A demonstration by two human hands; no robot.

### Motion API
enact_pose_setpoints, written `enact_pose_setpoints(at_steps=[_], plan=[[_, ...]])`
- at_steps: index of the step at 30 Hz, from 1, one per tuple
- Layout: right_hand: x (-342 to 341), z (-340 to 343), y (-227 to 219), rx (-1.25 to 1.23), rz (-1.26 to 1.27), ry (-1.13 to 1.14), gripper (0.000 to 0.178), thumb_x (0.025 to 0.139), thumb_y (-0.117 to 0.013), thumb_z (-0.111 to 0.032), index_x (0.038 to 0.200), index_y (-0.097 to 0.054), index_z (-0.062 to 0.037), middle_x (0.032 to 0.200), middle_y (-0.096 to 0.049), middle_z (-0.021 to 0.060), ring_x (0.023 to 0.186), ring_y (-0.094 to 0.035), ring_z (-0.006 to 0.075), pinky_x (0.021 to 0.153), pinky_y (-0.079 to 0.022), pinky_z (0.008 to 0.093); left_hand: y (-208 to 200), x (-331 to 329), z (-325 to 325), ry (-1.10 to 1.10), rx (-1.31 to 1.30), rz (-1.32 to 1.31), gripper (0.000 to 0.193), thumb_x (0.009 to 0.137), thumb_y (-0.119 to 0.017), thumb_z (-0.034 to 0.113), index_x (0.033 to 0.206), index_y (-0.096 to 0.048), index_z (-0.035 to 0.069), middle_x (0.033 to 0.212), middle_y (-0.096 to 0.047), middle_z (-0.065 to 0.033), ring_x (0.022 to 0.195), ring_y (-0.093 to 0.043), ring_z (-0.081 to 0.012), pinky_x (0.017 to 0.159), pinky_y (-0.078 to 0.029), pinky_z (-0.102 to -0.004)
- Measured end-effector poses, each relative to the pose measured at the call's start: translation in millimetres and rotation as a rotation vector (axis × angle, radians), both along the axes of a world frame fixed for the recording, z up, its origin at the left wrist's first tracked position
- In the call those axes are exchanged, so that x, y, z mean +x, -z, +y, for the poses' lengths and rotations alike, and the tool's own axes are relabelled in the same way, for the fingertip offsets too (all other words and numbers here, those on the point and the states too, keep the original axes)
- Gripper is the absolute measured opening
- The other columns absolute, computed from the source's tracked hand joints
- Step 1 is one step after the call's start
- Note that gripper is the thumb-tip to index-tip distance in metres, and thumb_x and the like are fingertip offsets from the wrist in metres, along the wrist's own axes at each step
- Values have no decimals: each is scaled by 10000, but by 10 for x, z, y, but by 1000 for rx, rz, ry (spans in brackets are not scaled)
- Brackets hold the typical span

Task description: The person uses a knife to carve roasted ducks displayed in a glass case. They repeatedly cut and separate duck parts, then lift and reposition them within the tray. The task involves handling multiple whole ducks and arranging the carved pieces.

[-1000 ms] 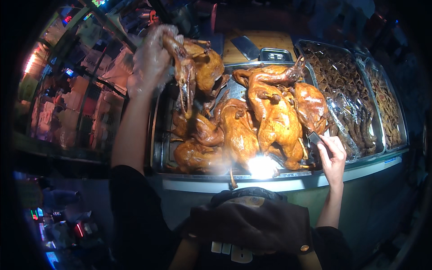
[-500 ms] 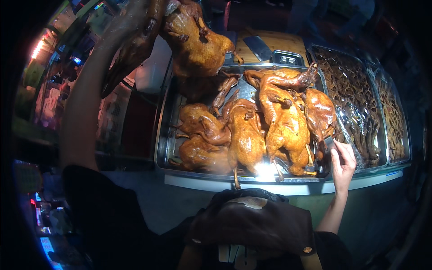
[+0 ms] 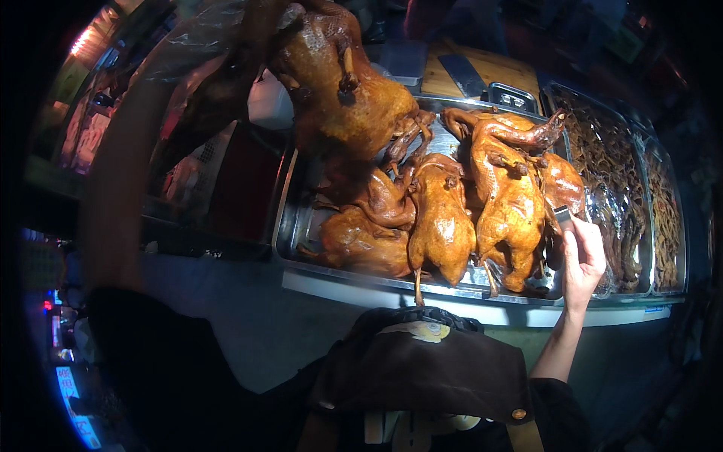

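Observation:
My left arm reaches up at the left, and a clear plastic glove (image 3: 199,41) covers the left hand. That hand is closed at the top edge on a glossy brown roast duck (image 3: 343,98), which hangs over the far left of a metal tray (image 3: 282,218); the fingers are mostly hidden. A darker long piece hangs beside my forearm, too dim to name. My right hand (image 3: 584,260) is closed at the tray's right edge on a small flat metal piece (image 3: 563,217), its kind unclear. Beside it lie several roast ducks (image 3: 444,218), one large with its neck bent (image 3: 512,203).
Right of the ducks stand trays of dark braised pieces (image 3: 602,158), partly under clear film. Behind are a wooden board (image 3: 444,79) with a cleaver (image 3: 462,74) and a small metal lidded box (image 3: 512,96). A white container (image 3: 271,105) stands at the far left.
The hanging duck has come lower and to the right over the tray. My view has shifted, moving the tray rightward in the picture. The right hand still grips the metal piece.

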State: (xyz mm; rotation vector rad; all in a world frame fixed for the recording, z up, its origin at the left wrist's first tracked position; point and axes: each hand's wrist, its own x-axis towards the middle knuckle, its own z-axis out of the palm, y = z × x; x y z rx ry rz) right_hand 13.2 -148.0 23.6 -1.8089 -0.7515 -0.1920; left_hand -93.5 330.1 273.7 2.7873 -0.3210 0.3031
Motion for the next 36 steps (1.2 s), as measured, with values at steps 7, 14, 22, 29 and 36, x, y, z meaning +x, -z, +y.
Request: enact_pose_setpoints(at_steps=[7, 14, 22, 29, 36], plan=[[-73, 183, 2, 44, -39, -63, 240, 903, -674, 32, 1143, -686, 25, 996, -642, 66, 900, -604, 142, 818, -483, 261, -148, -152, 83, -19, -37, 45, 296, 863, -732, 134, 1093, -549, 98, 1071, -584, -38, 1020, -565, -152, 892, -471, -317], [-200, 318, -56, 82, 36, -139, 232, 895, -683, 31, 1127, -685, 36, 981, -651, 76, 891, -615, 152, 817, -488, 265, -191, -326, 69, -43, -64, 68, 270, 867, -733, 136, 1051, -537, 105, 1047, -573, -21, 1000, -554, -128, 876, -470, -298], [-227, 196, -54, 36, 12, -120, 237, 889, -681, 32, 1126, -690, 33, 972, -657, 79, 881, -616, 154, 814, -488, 270, -167, -370, 87, -40, -110, 105, 249, 872, -733, 137, 1003, -524, 112, 1020, -561, -3, 977, -540, -100, 858, -469, -275], [-306, 322, -154, 5, -85, -126, 229, 867, -689, 18, 1095, -710, 21, 915, -667, 89, 841, -620, 178, 769, -482, 280, -148, -221, 204, -14, -207, 195, 239, 876, -734, 139, 962, -512, 118, 996, -550, 13, 958, -528, -76, 841, -468, -256], [-292, 121, -38, -99, -80, -20, 223, 862, -686, 22, 1083, -713, 21, 904, -669, 74, 828, -600, 167, 764, -477, 285, -176, -45, 186, 73, -368, 421, 268, 855, -758, 147, 940, -505, 124, 987, -547, 22, 951, -527, -70, 839, -469, -249]])
